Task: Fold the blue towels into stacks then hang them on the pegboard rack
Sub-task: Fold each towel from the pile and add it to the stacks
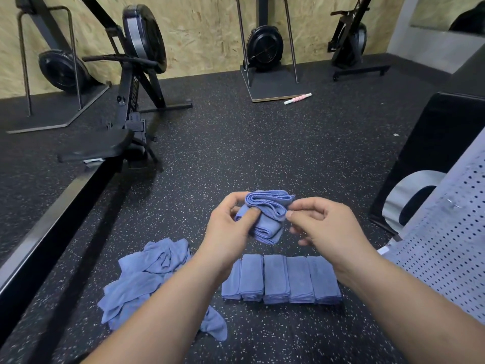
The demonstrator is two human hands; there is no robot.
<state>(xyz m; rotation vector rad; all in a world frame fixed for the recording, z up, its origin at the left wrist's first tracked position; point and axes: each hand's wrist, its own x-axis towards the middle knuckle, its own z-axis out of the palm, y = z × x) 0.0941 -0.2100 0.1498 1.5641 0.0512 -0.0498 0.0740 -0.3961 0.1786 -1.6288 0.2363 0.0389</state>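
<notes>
Most of what we see is black speckled floor (262, 143), with a black rowing machine (131, 82) standing on it to our left. At our right edge leans the grey perforated pegboard rack (451, 232), with no towel on it. On the floor near us, to the left, lies a loose pile of unfolded blue towels (147, 279), partly hidden by our left forearm. Just beside it on the right, five folded towels (280, 279) sit side by side in a row, edges touching. Above that row we hold one folded towel (267, 219) in the air. Our left hand (228, 232) grips its left side with curled fingers, and our right hand (325, 224) pinches its right edge between thumb and forefinger. Far off lies a small pink and white roller (298, 98).
</notes>
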